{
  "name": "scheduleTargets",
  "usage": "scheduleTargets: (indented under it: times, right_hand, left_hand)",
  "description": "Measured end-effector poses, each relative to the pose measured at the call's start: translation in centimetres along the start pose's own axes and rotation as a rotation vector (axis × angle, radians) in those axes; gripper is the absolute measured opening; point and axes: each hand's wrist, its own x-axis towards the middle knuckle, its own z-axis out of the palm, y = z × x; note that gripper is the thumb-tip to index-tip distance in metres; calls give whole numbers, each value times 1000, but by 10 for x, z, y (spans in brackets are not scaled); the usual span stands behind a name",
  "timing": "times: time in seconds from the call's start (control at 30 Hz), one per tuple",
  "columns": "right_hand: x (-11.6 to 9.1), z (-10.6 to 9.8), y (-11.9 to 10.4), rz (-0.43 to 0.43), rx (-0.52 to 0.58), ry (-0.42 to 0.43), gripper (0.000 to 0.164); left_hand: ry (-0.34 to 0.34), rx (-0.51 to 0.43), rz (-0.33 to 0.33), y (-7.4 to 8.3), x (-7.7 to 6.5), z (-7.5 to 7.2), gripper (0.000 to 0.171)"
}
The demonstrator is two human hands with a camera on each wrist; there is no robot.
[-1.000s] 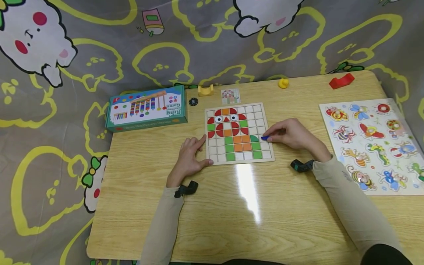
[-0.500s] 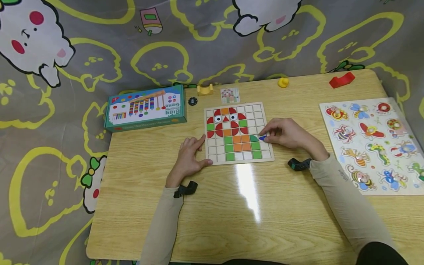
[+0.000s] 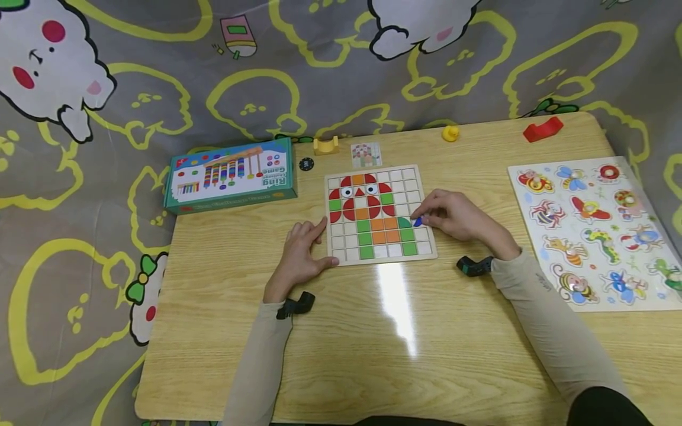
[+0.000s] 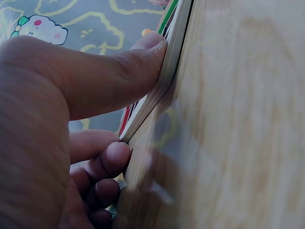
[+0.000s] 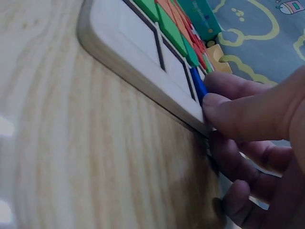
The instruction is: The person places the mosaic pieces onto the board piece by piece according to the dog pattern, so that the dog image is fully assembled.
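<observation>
A wooden grid board (image 3: pixel 380 261) lies on the table, bearing red, orange, green and white tiles and two round eyes. My right hand (image 3: pixel 453 218) pinches a small blue tile (image 3: pixel 418 222) between thumb and index finger, over a cell near the board's right side. In the right wrist view, the blue tile (image 5: pixel 197 82) stands tilted at the cell, partly hidden by the fingertips. My left hand (image 3: pixel 299 254) rests along the board's left side, with thumb at the near corner and index finger farther up. The left wrist view shows that thumb (image 4: pixel 147 57) against the board's edge.
Behind the board lies a small picture card (image 3: pixel 366 155), with a black disc (image 3: pixel 306 164), a yellow block (image 3: pixel 326 145) and a game box (image 3: pixel 231 177) to its left. A yellow duck (image 3: pixel 450 134), a red block (image 3: pixel 543 129) and an insect puzzle board (image 3: pixel 581 228) are to the right.
My right hand has moved slightly left with the blue tile, from the board's right rim to over a cell, and the tile is now tilted more. The left hand stays at the board.
</observation>
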Motion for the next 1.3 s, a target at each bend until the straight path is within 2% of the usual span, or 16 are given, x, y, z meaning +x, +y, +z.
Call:
scheduleTargets:
  times: [0.27, 0.4, 0.63, 0.87, 1.3]
  right_hand:
    - [-3, -2, 8, 76, 93, -5, 26]
    - [-4, -1, 11, 81, 148, -11, 26]
    - [0, 2, 9, 45, 108, -3, 23]
    - [3, 7, 8, 88, 83, 6, 21]
    - [5, 2, 10, 93, 111, 4, 25]
  left_hand:
    - [-6, -6, 1, -2, 2, 1, 97]
    - [-10, -3, -6, -5, 1, 0, 97]
    - [-5, 16, -7, -9, 1, -1, 96]
    - [1, 18, -1, -12, -1, -2, 95]
    - [4, 18, 5, -10, 0, -3, 94]
